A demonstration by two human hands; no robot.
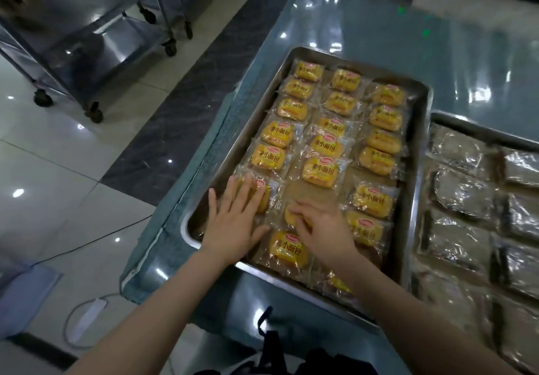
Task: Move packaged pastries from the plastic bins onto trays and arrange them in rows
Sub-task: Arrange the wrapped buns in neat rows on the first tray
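A steel tray (420,153) on the table holds several yellow packaged pastries (320,170) laid in three rows. My left hand (236,220) lies flat, fingers spread, on a pastry (269,192) at the near end of the left row. In the middle row my right hand (320,226) has its fingertips pressed on another pastry (290,214). One more packet (287,250) sits between my wrists at the tray's near edge. No plastic bin is in view.
A second tray (481,134) at the right holds dark pastries (460,193) in clear wrappers. The glossy table (379,33) extends beyond both trays. Steel wheeled carts (96,42) stand on the tiled floor at the left, and a cable (87,242) runs across the floor.
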